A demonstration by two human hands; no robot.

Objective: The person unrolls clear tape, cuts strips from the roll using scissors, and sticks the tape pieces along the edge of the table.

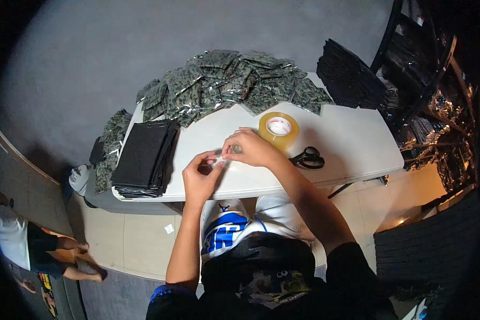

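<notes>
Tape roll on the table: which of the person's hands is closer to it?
The right. The right hand is just left of the tape roll; the left hand is farther left and nearer the person's body.

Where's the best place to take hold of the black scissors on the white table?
By the handle loops of the scissors, probably coming from the right: the wide loops face that way, while the narrower blade end points left, towards the person's right forearm.
</notes>
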